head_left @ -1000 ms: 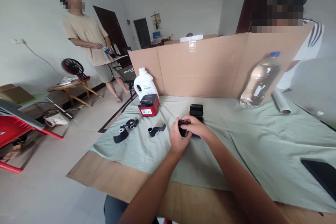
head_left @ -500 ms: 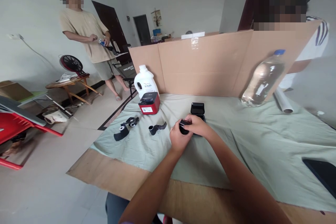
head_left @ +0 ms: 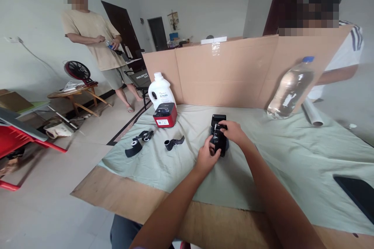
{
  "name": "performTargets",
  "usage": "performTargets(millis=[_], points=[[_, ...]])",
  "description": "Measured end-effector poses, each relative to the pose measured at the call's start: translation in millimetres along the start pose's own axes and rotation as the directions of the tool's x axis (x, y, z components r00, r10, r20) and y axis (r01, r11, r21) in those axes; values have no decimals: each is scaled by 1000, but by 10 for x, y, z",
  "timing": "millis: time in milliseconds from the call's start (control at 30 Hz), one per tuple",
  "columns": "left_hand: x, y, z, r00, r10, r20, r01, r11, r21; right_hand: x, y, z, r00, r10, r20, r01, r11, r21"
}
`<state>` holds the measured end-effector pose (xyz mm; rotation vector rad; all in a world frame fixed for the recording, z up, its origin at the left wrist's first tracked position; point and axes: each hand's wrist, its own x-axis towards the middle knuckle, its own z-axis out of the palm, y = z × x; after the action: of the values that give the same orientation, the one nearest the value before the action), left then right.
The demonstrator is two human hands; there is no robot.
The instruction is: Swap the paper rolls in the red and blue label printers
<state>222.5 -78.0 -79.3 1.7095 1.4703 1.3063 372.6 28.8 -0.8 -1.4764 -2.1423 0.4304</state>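
A wooden bench fills the lower middle, most of its top under a creased pale green cloth. A wide brown cardboard panel stands along its far side. Beyond it on the left, a person in a beige T-shirt stands on the floor; on the right, a person in a white top with dark shoulder stripes is partly hidden by the panel. A large clear plastic bottle with a blue cap leans near the panel's right end, just beside a pale grey cylindrical roll. Near the left end stands a white plastic jug with a handle, a red-and-black box-shaped device in front of it. A flat dark slab lies at the right edge. In the middle, the left hand has its fingers closed around the lower end of a glossy black oblong piece, and the right hand grips its upper end. The piece is held upright in front of an open black case; whether they touch cannot be told. Left of the hands lie a small black roll with a loose strip and, farther left, another black roll with a white core.
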Motion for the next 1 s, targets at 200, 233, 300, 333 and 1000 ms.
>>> performTargets(millis=[200,233,300,333,1000], points=[[11,-26,13,997,-36,66,42,995,-91,-4,24,187,999,23,32,-20,994,-105],[16,-23,8,997,-47,63,53,993,-109,-4,15,206,999,28,32,-24,992,-123],[27,-23,3,996,-65,61,73,987,-143,-1,2,227,999,40,26,-35,988,-150],[31,-26,2,996,-71,61,80,984,-157,1,-1,232,999,43,24,-38,985,-166],[90,-108,49,987,-135,85,155,933,-324,79,202,357,938,197,-284,-186,980,65]])
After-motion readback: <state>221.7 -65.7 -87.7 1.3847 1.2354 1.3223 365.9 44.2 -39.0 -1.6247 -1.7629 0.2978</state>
